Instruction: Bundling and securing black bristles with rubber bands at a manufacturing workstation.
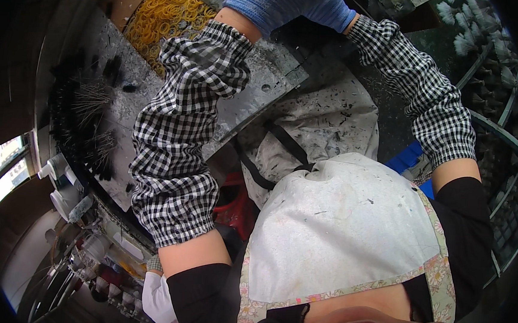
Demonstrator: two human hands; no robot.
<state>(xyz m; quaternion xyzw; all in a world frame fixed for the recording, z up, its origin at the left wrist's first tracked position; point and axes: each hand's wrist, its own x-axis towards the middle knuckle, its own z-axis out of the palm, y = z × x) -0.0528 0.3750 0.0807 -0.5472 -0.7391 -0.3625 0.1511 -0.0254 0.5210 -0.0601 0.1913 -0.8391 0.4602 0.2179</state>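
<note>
Both my hands wear blue knit gloves and meet at the top edge of the view. My left hand (264, 3) sits at the end of a black-and-white checked sleeve (179, 138). It hovers over the far end of a grey metal worktable (258, 83). My right hand (333, 7) lies close beside it, mostly cut off by the picture's rim, at the end of a matching checked sleeve (431, 101). The fingers of both hands are out of sight, so anything they hold is hidden. A pile of yellow rubber bands (167, 14) lies just left of my left hand.
Black bristles and thin wires (88, 113) are strewn over the table's left part. A stained white apron (345, 221) covers my front. A red stool (235, 205) and a blue crate (409, 160) stand below. White bottles (59, 186) are at left, white feathery brushes (466, 26) at top right.
</note>
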